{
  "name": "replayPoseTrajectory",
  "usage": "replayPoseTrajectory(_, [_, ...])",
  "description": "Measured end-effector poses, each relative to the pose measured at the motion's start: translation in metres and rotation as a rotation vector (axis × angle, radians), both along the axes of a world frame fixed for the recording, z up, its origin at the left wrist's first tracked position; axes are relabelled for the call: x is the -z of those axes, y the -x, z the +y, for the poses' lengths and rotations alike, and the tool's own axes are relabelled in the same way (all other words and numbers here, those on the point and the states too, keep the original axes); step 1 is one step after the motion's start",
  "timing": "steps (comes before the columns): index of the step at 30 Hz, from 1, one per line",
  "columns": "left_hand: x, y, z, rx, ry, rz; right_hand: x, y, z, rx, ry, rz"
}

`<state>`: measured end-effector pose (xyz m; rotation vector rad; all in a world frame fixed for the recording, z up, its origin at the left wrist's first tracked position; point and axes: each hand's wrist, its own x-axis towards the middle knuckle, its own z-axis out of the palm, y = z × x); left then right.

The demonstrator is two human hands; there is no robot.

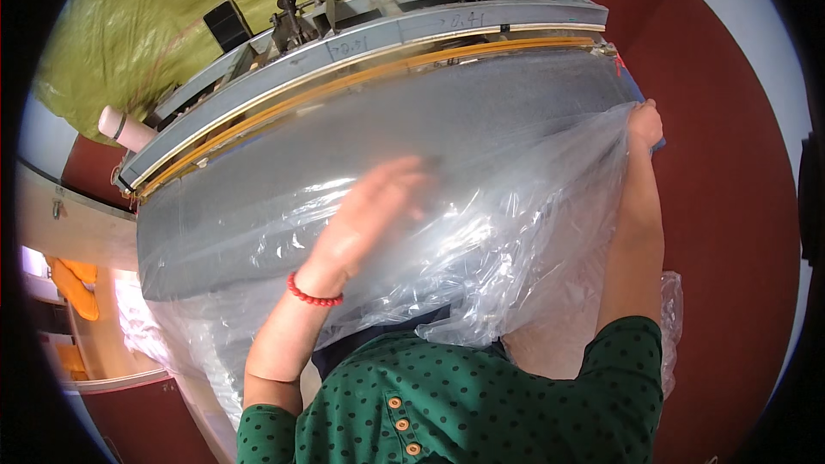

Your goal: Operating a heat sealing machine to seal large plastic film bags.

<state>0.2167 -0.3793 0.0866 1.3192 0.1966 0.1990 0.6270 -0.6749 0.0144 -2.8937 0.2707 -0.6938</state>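
Note:
A sheet of clear plastic film (pixel 481 232) is spread over a dark grey covered surface (pixel 249 172) and falls in wrinkles over its near edge. My right hand (pixel 644 126) is closed on the film at the far right corner, drawing it into taut folds. Over the middle of the sheet is my left hand (pixel 369 210), blurred, its fingers stretched out and apart. Whether it touches the film I cannot tell. A red bead bracelet (pixel 314 294) circles the left wrist.
A long grey metal frame (pixel 378 32) with a yellow band (pixel 361 77) runs along the far side. It carries a black clamp-like fitting (pixel 292 24), a dark phone-like slab (pixel 228 26) and a pink cylinder (pixel 127 127). Green tarpaulin (pixel 172 9) hangs behind; reddish-brown floor (pixel 730 206) lies right.

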Motion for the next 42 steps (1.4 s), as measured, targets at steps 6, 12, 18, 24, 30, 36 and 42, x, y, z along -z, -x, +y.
replayPoseTrajectory(6, [0.025, -0.031, -0.016, -0.009, -0.641, 0.027, 0.003, -0.004, -0.003, -0.016, 0.015, -0.002])
replayPoseTrajectory(12, [0.028, -0.034, -0.028, 0.382, -0.199, 0.376, 0.004, -0.006, -0.004, -0.02, 0.008, 0.004])
replayPoseTrajectory(18, [0.038, -0.024, -0.045, 0.466, 0.006, 0.442, 0.004, -0.006, -0.003, -0.01, 0.022, 0.006])
replayPoseTrajectory(24, [0.036, -0.02, -0.052, 0.348, 0.015, 0.384, -0.003, 0.001, 0.001, -0.001, 0.005, 0.005])
replayPoseTrajectory(30, [0.022, -0.028, -0.01, -0.005, -0.262, 0.087, -0.007, 0.008, 0.005, 0.009, -0.017, 0.019])
replayPoseTrajectory(36, [0.044, -0.053, 0.03, -0.258, -0.964, 0.138, -0.004, 0.003, -0.005, 0.002, -0.119, -0.002])
replayPoseTrajectory(42, [0.059, -0.047, 0.02, -0.414, -1.253, 0.039, 0.011, -0.017, -0.044, -0.337, -0.901, -0.268])
